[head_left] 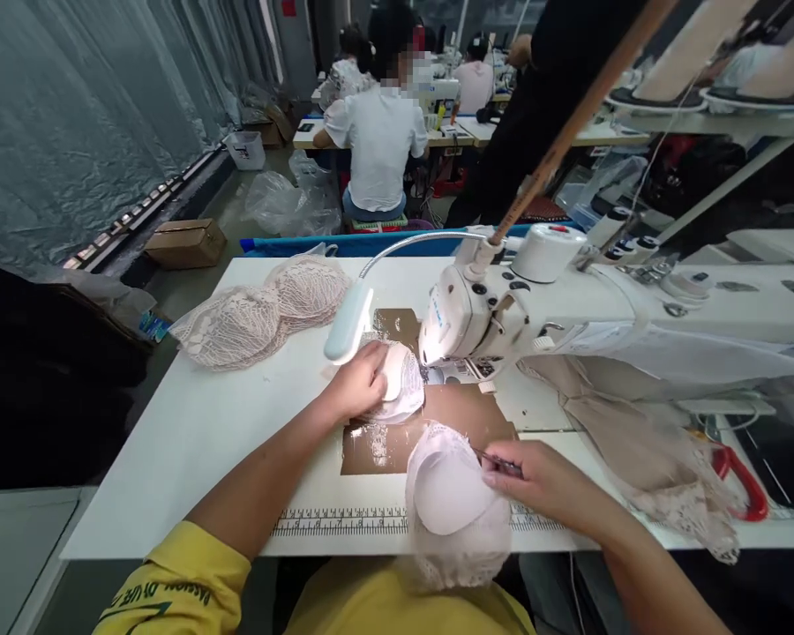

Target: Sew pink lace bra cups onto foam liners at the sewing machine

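Observation:
Beside the needle area of the white sewing machine, my left hand grips a pale lace bra cup, its fingers pressed on the cup's left side. A second cup, with a smooth white inside and lace edge, hangs over the table's front edge onto my lap. My right hand is closed around a small dark pointed metal tool. The tool's tip points left at this cup's upper right edge. Whether it is snips or tweezers I cannot tell.
Stacked lace bra cups lie at the table's back left. A lamp on a bent neck shines near my left hand. Beige fabric and red-handled scissors lie at right. A printed ruler runs along the front. A co-worker sits ahead.

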### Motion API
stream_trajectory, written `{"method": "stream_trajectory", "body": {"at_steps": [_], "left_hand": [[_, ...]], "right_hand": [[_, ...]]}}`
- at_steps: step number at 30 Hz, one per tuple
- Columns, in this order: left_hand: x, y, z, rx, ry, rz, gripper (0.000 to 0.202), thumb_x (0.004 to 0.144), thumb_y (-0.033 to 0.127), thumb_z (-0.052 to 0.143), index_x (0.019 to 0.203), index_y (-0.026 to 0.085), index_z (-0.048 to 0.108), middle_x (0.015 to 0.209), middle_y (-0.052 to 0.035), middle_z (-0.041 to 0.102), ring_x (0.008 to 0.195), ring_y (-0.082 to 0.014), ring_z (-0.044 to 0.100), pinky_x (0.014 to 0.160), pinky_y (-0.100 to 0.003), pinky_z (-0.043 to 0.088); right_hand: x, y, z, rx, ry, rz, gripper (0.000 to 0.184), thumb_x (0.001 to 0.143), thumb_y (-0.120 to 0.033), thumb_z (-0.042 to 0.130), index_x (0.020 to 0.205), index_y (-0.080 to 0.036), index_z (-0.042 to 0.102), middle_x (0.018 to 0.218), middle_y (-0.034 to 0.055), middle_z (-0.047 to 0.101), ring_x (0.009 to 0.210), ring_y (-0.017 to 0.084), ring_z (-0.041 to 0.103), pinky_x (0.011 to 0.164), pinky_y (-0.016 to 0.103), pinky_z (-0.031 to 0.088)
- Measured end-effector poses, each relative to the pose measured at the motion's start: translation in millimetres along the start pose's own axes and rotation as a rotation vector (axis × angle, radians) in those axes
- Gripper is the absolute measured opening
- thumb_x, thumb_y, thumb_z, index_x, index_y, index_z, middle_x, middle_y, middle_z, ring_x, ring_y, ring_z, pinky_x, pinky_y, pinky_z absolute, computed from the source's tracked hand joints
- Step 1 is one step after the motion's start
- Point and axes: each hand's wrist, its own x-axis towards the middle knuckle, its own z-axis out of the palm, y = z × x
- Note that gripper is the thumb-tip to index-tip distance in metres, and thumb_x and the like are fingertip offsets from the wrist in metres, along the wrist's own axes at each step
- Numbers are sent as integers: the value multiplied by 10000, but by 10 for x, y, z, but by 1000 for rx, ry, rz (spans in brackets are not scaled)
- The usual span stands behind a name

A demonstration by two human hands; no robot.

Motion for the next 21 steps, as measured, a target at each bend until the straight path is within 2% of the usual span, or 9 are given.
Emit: {"method": "stream_trajectory", "body": {"at_steps": [2,5,9,11,14,16,18,19,21], "left_hand": [[12,-43,-36,36,-38,-50,383,742,150,489,1119,137,562,1068,-128,665,918,-246,641,752,-339,531],[-16,-64,-129,86,-80,-118,231,669,148,544,892,165,602,754,-61,683,622,-202,627,522,-274,467],[-219,-41,-371,192,-103,-160,70,601,139,574,592,191,527,568,-7,604,472,-170,550,432,-251,367],[-383,-48,-564,256,-74,-169,104,613,129,557,555,191,496,568,-11,590,503,-181,552,459,-264,379],[-594,-136,-967,364,58,-198,71,704,141,514,657,189,535,748,-74,637,727,-254,601,592,-336,449],[-648,-256,-1284,472,264,-194,55,756,164,500,761,185,551,879,-108,641,877,-295,583,712,-402,466],[-627,-410,-1578,578,496,-163,91,766,145,496,832,185,545,967,-115,637,972,-298,563,827,-429,450],[-600,-490,-1694,614,561,-161,123,767,126,488,859,185,545,1022,-117,631,1015,-294,552,867,-428,437],[-555,-624,-1837,640,545,-220,167,773,108,486,907,181,555,1085,-121,622,1062,-292,539,906,-426,419]], "right_hand": [[8,-79,45,8,20,-50,243,897,-340,445,700,-211,508,710,-3,572,669,161,545,607,255,409],[91,-242,50,50,118,-117,249,942,-356,374,809,-216,531,894,45,619,830,187,582,746,299,455],[253,-510,62,158,66,-99,294,971,-394,296,962,-238,545,771,21,639,701,185,605,670,311,487],[371,-684,100,173,69,-178,304,973,-381,288,945,-236,553,776,24,646,715,186,616,693,319,500],[652,-1020,159,187,152,-398,281,967,-314,296,1021,-238,560,1007,56,663,944,192,619,851,332,496],[935,-1272,171,219,266,-545,278,958,-275,299,1062,-222,551,1111,72,638,1068,185,583,953,337,459],[1292,-1502,160,256,469,-637,289,953,-258,308,1130,-204,531,1202,94,600,1187,186,524,1043,360,393],[1487,-1596,153,233,555,-674,316,945,-248,316,1193,-201,506,1283,103,554,1247,193,479,1080,383,352],[1870,-1716,154,211,581,-698,359,930,-221,325,1251,-208,484,1417,102,441,1328,197,390,1126,401,283]]}}
